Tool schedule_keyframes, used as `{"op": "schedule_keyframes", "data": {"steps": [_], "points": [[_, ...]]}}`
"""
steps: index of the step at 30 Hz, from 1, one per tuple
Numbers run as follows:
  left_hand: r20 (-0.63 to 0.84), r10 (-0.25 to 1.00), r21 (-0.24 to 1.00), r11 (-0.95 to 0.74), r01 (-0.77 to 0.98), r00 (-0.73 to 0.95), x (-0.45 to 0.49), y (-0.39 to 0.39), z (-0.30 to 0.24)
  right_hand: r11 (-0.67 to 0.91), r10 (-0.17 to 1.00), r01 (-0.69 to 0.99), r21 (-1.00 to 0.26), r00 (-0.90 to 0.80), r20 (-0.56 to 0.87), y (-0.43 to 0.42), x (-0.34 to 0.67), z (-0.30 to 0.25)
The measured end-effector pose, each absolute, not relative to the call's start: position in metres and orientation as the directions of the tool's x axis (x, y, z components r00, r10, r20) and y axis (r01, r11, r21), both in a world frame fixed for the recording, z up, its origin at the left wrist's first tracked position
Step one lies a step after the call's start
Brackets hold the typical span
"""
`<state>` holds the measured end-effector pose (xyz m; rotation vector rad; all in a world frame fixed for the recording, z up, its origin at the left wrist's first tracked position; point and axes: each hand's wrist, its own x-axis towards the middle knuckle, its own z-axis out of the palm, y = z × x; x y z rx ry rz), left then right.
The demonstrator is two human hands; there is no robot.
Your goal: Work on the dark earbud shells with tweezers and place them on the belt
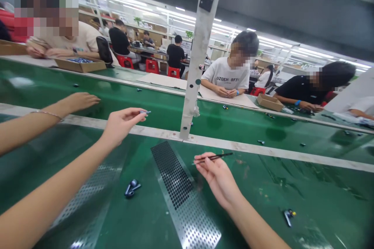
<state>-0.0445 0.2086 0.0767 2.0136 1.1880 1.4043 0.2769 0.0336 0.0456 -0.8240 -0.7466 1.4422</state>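
My left hand (124, 122) is stretched out over the near edge of the green belt, its thumb and fingers pinching a small bluish earbud piece (145, 112). My right hand (216, 177) grips thin black tweezers (217, 156), whose tips point left above the green table. Between my hands lies a clear sheet (201, 221), its far part covered with rows of small black round stickers (172, 175). Left of the sheet sit dark blue earbuds (133, 188) in a little cluster. To the right of my right forearm rests another earbud group (288, 217) with a yellow spot.
A co-worker's hand (78, 102) reaches in at left. Earbuds (261, 142) lie scattered along the green belt (152, 107). A white post (193, 85) rises ahead at a pale rail (263, 154). Another perforated sheet (90, 194) lies left. Co-workers sit opposite beside cardboard boxes (270, 102).
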Motion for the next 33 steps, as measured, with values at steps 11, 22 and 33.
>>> {"op": "schedule_keyframes", "data": {"steps": [11, 22, 33], "points": [[0.611, 0.746, 0.709, -0.665, 0.235, 0.264, 0.005, 0.11, 0.157, 0.417, 0.89, -0.488, -0.766, 0.051, 0.452, 0.073, 0.218, 0.152], [0.466, 0.764, 0.857, -0.515, -0.013, 0.447, 0.007, 0.1, 0.152, 0.423, 0.884, -0.46, -0.781, 0.02, 0.468, 0.044, 0.218, 0.161], [0.432, 0.771, 0.872, -0.225, -0.434, 0.468, 0.036, 0.077, 0.149, 0.508, 0.849, -0.532, -0.677, 0.181, 0.496, 0.023, 0.205, 0.165]]}}
